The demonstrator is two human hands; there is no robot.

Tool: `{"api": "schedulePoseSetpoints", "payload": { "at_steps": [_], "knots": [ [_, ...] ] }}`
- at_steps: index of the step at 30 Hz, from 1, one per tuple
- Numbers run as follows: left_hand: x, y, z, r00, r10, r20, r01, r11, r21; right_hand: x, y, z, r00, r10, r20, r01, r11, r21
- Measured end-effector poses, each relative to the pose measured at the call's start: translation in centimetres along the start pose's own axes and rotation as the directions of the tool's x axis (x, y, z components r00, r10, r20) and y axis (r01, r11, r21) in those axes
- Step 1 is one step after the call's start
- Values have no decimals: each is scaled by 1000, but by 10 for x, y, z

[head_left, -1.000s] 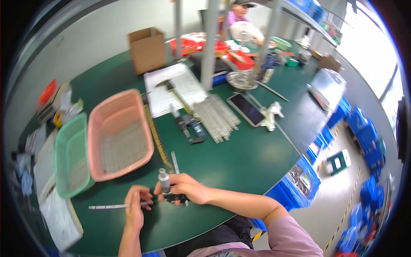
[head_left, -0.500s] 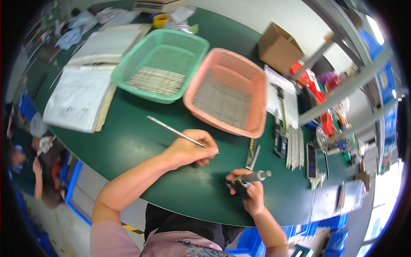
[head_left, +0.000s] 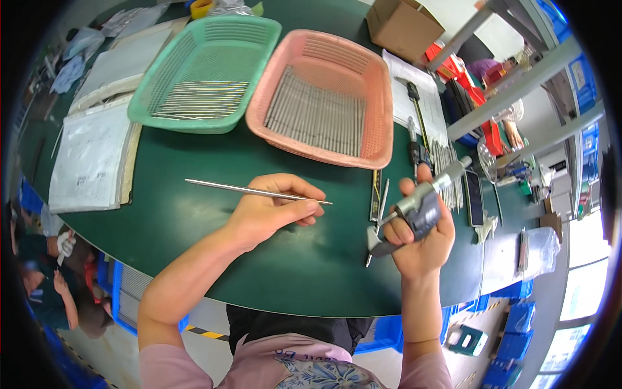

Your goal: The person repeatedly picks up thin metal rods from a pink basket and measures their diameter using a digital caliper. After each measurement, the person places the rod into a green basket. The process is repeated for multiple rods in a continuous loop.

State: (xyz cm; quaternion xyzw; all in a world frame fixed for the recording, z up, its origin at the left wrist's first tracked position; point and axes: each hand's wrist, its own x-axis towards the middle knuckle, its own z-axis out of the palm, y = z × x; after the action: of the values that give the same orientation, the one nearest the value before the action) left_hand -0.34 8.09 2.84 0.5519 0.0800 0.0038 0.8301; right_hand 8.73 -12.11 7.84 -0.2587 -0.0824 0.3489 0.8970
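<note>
Between the thumb and fingers of my left hand is a thin metal rod, its narrow tip pointing right. My right hand is wrapped round a micrometer, lifted above the table with its grey barrel up and right and its frame down and left. The rod's tip and the micrometer are apart. Beyond my hands stands a pink basket with many similar rods laid across its bottom. Left of it a green basket holds several more rods.
Open binders of paper lie at the left. To the right are a digital caliper, a bundle of rods and a phone. A cardboard box stands behind, near grey shelf posts. Another person sits at lower left.
My right hand has lifted the micrometer up and to the right and turned it. My left hand has shifted slightly, bringing the rod nearer level. The whole view has tilted down.
</note>
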Motion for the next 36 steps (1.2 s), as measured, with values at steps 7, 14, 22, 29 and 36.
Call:
{"api": "schedulePoseSetpoints", "payload": {
  "at_steps": [7,14,22,29,36],
  "knots": [
    [1,-15,8,991,-96,97,103,993,-65,0,12,-47,969,239,-63,-234,969,75],
    [-6,-22,20,948,-133,289,154,987,-50,-1,18,-42,907,392,-153,-381,919,99],
    [-3,-28,20,936,-137,325,156,987,-34,2,17,-45,897,399,-189,-388,917,91],
    [-2,-29,20,929,-138,345,156,987,-27,2,19,-46,882,418,-216,-413,908,72],
    [-4,-29,22,924,-124,362,151,987,-48,2,19,-45,881,421,-215,-415,907,74]
  ]
}}
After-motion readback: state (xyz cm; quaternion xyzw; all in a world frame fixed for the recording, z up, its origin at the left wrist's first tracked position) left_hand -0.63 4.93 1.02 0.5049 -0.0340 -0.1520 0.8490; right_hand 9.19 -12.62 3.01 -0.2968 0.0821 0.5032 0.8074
